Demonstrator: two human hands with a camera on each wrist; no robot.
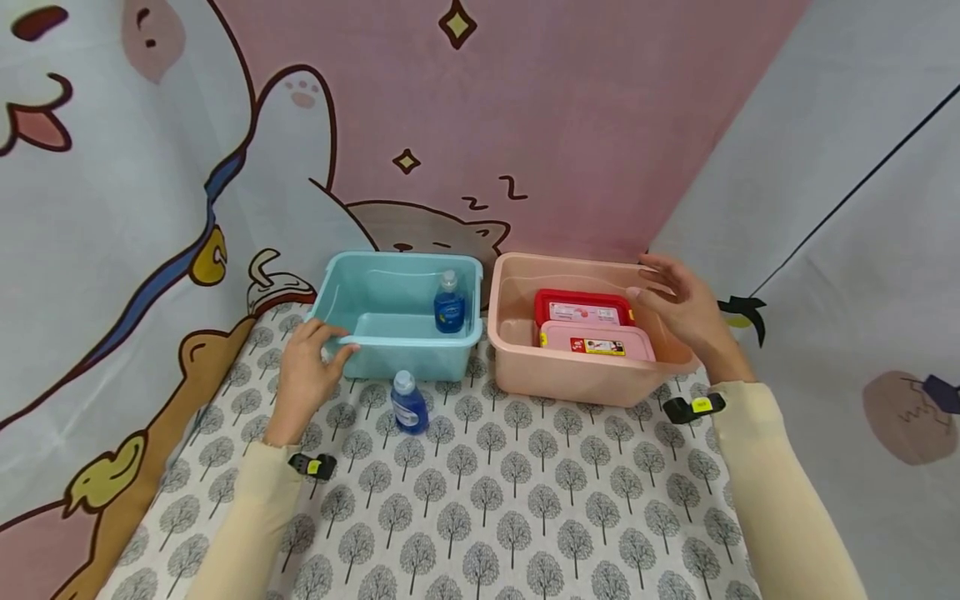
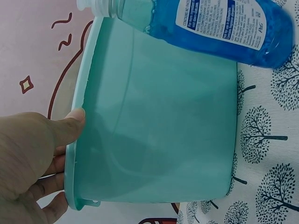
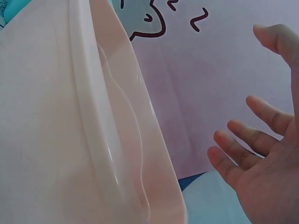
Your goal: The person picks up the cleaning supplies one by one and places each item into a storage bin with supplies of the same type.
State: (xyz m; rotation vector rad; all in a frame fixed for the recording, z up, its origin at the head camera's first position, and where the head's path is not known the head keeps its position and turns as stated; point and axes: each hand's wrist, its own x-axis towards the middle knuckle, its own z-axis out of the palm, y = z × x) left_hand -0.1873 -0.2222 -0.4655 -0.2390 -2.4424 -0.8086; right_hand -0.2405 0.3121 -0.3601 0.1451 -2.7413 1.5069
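At the front left corner of a teal plastic bin [image 1: 397, 358], my left hand [image 1: 307, 367] pinches the rim, thumb on the outer wall and fingers inside. A bottle of blue dish soap [image 1: 450, 308] stands in that bin. Another blue dish soap bottle [image 1: 408, 408], white-capped, is on the cloth just in front of it. My right hand [image 1: 686, 304] hovers over the right end of a peach plastic bin [image 1: 570, 379], fingers spread and holding nothing. Inside the peach bin lie a red-rimmed box [image 1: 581, 296] and a pink-lidded box [image 1: 637, 343].
The two bins stand side by side against a cartoon-printed curtain [image 1: 525, 100]. A tree-patterned cloth [image 1: 510, 492] covers the table. On the right hangs a pale fabric wall [image 1: 847, 275].
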